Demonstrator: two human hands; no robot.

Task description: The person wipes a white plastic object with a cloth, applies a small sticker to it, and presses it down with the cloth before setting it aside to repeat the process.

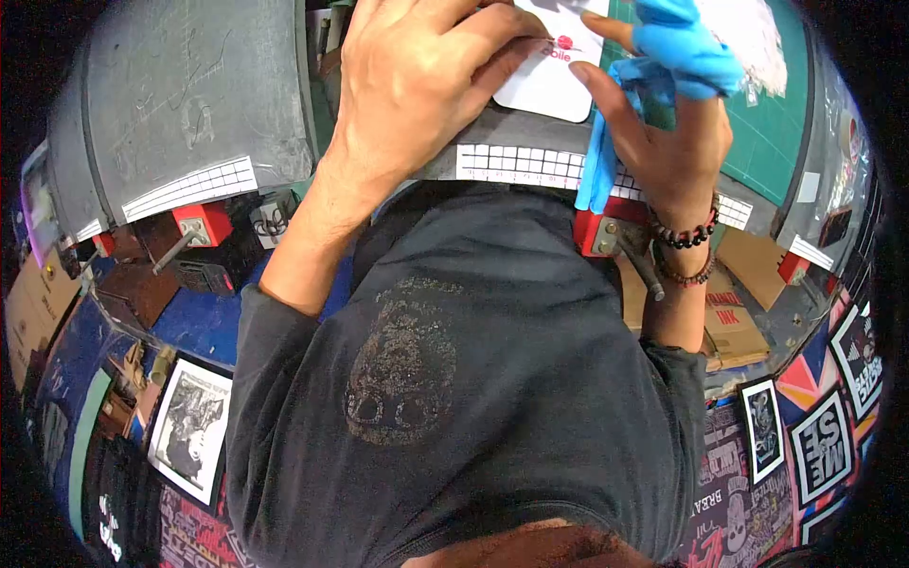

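On a grey board at the top lies a white sheet with rounded corners (544,90), printed with a small red emblem (565,43) and red lettering. My left hand (426,62) is over its left side, thumb and forefinger pinched together beside the print; a thin dark line shows at the fingertips, too small to name. On the other side is my right hand (668,123), with thumb and forefinger apart near the emblem. Bunched blue cloth (686,57) is held around its other fingers, and a strip hangs down over the board's front edge.
A second grey board (194,85) stands to the left. Printed white grid strips (521,163) line the front edges, with red brackets (204,225) and metal bolts below. A green cutting mat (757,151) lies at right. A cardboard box (734,327) sits lower right.
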